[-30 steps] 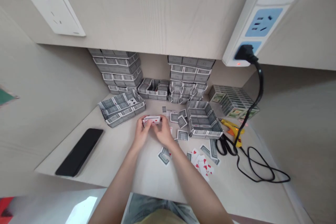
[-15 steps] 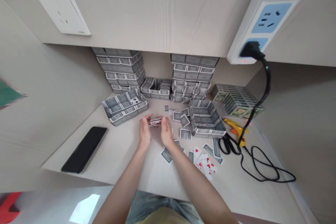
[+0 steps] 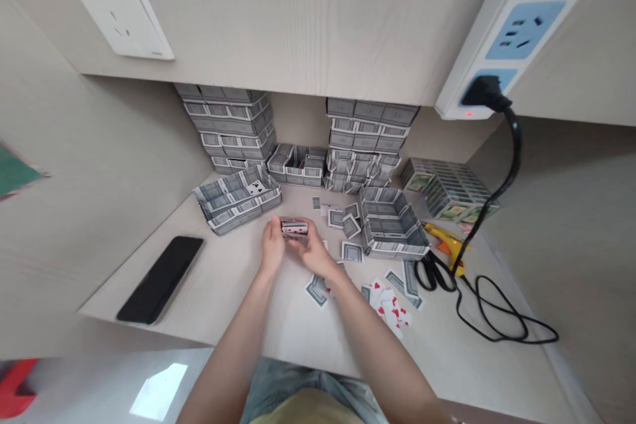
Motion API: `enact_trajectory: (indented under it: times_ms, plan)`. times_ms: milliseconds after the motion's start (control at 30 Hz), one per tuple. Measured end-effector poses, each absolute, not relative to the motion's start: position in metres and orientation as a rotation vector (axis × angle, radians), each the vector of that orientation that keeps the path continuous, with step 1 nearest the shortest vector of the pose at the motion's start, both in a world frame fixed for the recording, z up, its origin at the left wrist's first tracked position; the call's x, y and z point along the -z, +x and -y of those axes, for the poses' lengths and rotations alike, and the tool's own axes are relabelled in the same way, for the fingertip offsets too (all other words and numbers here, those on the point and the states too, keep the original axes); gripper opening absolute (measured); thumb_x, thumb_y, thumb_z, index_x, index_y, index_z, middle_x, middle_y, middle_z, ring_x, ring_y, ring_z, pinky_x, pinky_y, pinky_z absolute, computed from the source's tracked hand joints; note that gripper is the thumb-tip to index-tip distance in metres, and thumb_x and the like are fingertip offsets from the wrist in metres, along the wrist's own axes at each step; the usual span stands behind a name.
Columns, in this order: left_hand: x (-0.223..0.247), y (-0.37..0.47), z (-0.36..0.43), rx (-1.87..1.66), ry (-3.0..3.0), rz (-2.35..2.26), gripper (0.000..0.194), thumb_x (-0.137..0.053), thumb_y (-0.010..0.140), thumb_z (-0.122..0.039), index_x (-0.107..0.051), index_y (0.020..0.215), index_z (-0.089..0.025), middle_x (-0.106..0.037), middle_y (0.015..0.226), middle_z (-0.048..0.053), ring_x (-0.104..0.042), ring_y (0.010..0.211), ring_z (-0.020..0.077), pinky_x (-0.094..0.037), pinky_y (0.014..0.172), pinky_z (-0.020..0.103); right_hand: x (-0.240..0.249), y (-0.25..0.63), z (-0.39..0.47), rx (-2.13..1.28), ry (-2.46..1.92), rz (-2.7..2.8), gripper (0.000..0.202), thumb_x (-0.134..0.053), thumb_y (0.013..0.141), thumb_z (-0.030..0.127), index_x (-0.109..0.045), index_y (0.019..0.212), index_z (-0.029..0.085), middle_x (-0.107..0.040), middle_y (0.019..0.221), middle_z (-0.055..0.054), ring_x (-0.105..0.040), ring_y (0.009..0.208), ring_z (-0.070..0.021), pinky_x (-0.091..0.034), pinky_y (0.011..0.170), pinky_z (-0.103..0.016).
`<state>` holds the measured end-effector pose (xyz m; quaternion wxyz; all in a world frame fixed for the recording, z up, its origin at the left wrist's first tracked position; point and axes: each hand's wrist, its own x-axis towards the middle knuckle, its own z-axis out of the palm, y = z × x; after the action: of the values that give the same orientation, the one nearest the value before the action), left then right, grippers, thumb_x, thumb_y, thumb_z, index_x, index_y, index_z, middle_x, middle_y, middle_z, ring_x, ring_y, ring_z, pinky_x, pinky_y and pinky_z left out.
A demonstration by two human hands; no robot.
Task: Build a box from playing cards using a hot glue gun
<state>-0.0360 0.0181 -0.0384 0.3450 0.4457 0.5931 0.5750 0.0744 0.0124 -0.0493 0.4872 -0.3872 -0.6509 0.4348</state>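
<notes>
A small bundle of playing cards [image 3: 295, 228] is held between my two hands above the middle of the table, with red pips on the side facing me. My left hand [image 3: 273, 242] grips its left end, and my right hand [image 3: 315, 250] grips its right end with the thumb below. Loose face-down cards [image 3: 352, 252] lie just right of my hands, and face-up red-suited cards [image 3: 390, 310] are nearer the front edge. An open box made of cards [image 3: 238, 201] stands to the left, a second open card box [image 3: 390, 224] to the right.
Stacked card boxes [image 3: 237, 124] and another stack [image 3: 368, 139] stand at the back. A black phone [image 3: 161, 279] lies left. At right are black scissors [image 3: 433, 273], a yellow glue gun [image 3: 450, 245], clear-cased cards [image 3: 450, 189] and a cable [image 3: 517, 169].
My hands have closed in on the bundle, and the right fingers have curled with the thumb moving inward. The bundle's near side shows more. The view has shifted slightly.
</notes>
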Motion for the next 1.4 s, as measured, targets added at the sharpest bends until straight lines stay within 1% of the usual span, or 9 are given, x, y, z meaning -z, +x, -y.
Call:
enact_trajectory:
  times_ms: [133, 200, 267, 467, 633, 833, 1067, 1267, 1400]
  plan:
    - [0.032, -0.039, -0.010, -1.528, 1.337, -1.617, 0.060, -0.016, 0.086, -0.053, -0.062, 0.091, -0.014, -0.064, 0.092, 0.010, -0.057, 0.092, 0.0215, -0.041, 0.086, 0.038, 0.053, 0.076, -0.018, -0.980, -1.032, 1.652, 0.028, -0.040, 0.081, 0.016, -0.047, 0.109, 0.017, -0.057, 0.104, -0.009, -0.052, 0.098, -0.0185, -0.040, 0.089, -0.037]
    - [0.028, -0.035, -0.002, -1.611, 1.559, -1.716, 0.047, -0.032, 0.084, -0.051, -0.056, 0.106, -0.017, -0.059, 0.104, 0.010, -0.049, 0.104, 0.0225, -0.034, 0.093, 0.039, 0.054, 0.074, -0.019, -0.927, -1.041, 1.680, 0.025, -0.039, 0.080, 0.015, -0.051, 0.102, 0.016, -0.058, 0.100, -0.009, -0.053, 0.095, -0.0196, -0.041, 0.085, -0.037]
    - [0.024, -0.027, 0.004, -1.575, 1.768, -1.751, 0.050, -0.054, 0.075, -0.047, -0.049, 0.116, -0.019, -0.055, 0.107, 0.010, -0.047, 0.105, 0.0236, -0.033, 0.094, 0.040, 0.053, 0.072, -0.018, -0.911, -0.998, 1.718, 0.024, -0.041, 0.079, 0.015, -0.054, 0.099, 0.017, -0.060, 0.097, -0.009, -0.055, 0.092, -0.0199, -0.043, 0.082, -0.035]
    - [0.021, -0.018, 0.002, -1.489, 1.868, -1.875, 0.021, -0.054, 0.076, -0.036, -0.059, 0.088, -0.020, -0.048, 0.093, 0.007, -0.050, 0.089, 0.0206, -0.040, 0.083, 0.035, 0.045, 0.075, -0.013, -1.034, -0.952, 1.652, 0.030, -0.041, 0.078, 0.016, -0.053, 0.105, 0.018, -0.060, 0.103, -0.007, -0.054, 0.095, -0.0186, -0.042, 0.085, -0.034]
    - [0.023, -0.025, -0.005, -1.664, 1.739, -1.887, 0.013, -0.055, 0.076, -0.032, -0.056, 0.079, -0.020, -0.046, 0.083, 0.004, -0.049, 0.084, 0.0186, -0.041, 0.079, 0.032, 0.043, 0.071, -0.011, -1.091, -0.961, 1.522, 0.027, -0.031, 0.088, 0.027, -0.055, 0.100, 0.021, -0.060, 0.102, -0.004, -0.053, 0.099, -0.0164, -0.040, 0.088, -0.031]
    - [0.026, -0.020, -0.003, -1.669, 1.697, -1.881, 0.015, -0.055, 0.076, -0.034, -0.055, 0.078, -0.019, -0.047, 0.083, 0.004, -0.048, 0.082, 0.0178, -0.040, 0.079, 0.031, 0.046, 0.052, -0.010, -0.740, -1.337, 1.416, 0.033, -0.025, 0.090, 0.035, -0.051, 0.075, 0.021, -0.057, 0.070, -0.004, -0.052, 0.066, -0.0178, -0.041, 0.065, -0.030]
    - [0.044, -0.034, -0.013, -1.701, 1.401, -1.929, 0.026, -0.036, 0.082, -0.028, -0.058, 0.071, -0.019, -0.058, 0.082, 0.006, -0.051, 0.088, 0.0209, -0.035, 0.088, 0.038, 0.049, 0.057, -0.021, -0.704, -1.449, 1.289, 0.033, -0.030, 0.087, 0.037, -0.052, 0.069, 0.021, -0.060, 0.070, -0.005, -0.052, 0.065, -0.0169, -0.039, 0.066, -0.028]
    - [0.051, -0.021, -0.011, -1.551, 1.315, -1.740, 0.025, -0.036, 0.084, -0.038, -0.052, 0.089, -0.019, -0.059, 0.086, 0.005, -0.055, 0.081, 0.0185, -0.042, 0.075, 0.033, 0.047, 0.059, -0.019, -0.857, -1.303, 1.216, 0.032, -0.027, 0.088, 0.041, -0.049, 0.074, 0.022, -0.058, 0.073, -0.004, -0.054, 0.071, -0.0175, -0.042, 0.069, -0.029]
    - [0.049, -0.011, -0.008, -1.674, 1.320, -1.729, 0.019, -0.043, 0.083, -0.034, -0.045, 0.095, -0.020, -0.054, 0.092, 0.005, -0.053, 0.085, 0.0166, -0.041, 0.077, 0.030, 0.044, 0.057, -0.014, -0.785, -1.229, 1.238, 0.023, -0.031, 0.087, 0.037, -0.046, 0.092, 0.021, -0.057, 0.088, -0.006, -0.054, 0.081, -0.0173, -0.041, 0.075, -0.029]
